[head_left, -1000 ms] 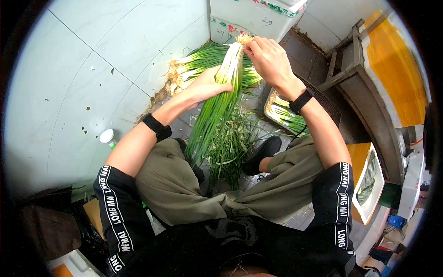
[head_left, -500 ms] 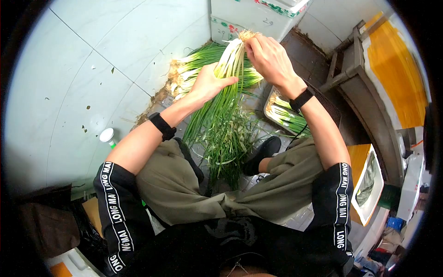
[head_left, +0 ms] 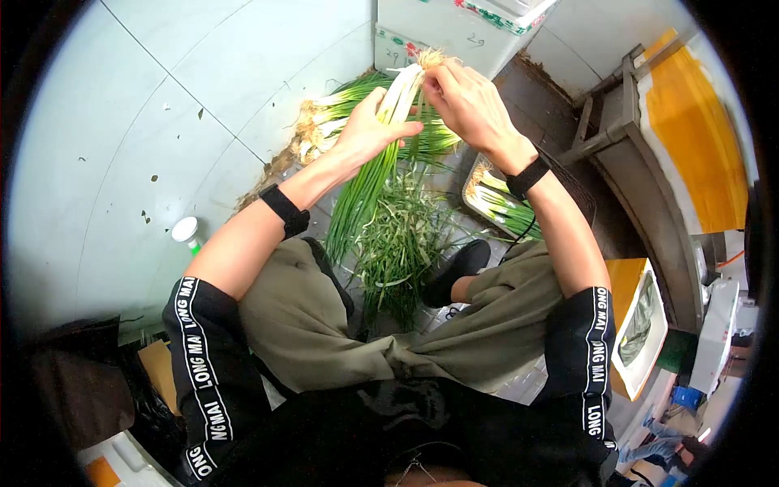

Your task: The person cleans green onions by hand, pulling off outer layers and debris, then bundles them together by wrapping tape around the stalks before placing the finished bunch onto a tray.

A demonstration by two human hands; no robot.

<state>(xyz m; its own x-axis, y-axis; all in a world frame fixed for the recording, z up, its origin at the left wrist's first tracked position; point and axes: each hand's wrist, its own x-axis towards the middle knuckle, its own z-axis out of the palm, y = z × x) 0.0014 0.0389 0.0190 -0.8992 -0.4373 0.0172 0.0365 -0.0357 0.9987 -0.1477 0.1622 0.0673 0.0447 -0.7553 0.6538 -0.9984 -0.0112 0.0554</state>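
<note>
A bunch of green onions (head_left: 396, 104) is raised in front of me, white root ends up and green leaves hanging down. My left hand (head_left: 367, 130) is closed around its stems, thumb across the front. At the root end my right hand (head_left: 471, 101) is pinched, with a thin green onion leaf (head_left: 417, 134) hanging from its fingers beside the bunch. Behind and below lie more green onions (head_left: 329, 109) on the floor by the wall. Between my feet is a heap of loose, limp green leaves (head_left: 398, 243).
A basket (head_left: 466, 195) with several trimmed green onions stands on the right. White foam boxes (head_left: 438, 36) are stacked at the back. A metal table (head_left: 625, 122) and an open foam box (head_left: 649, 357) are to the right, the tiled wall (head_left: 122, 138) to the left.
My right hand has moved slightly down and left along the root end. A thin leaf now hangs apart from the bunch, and the bunch is narrower in my left hand.
</note>
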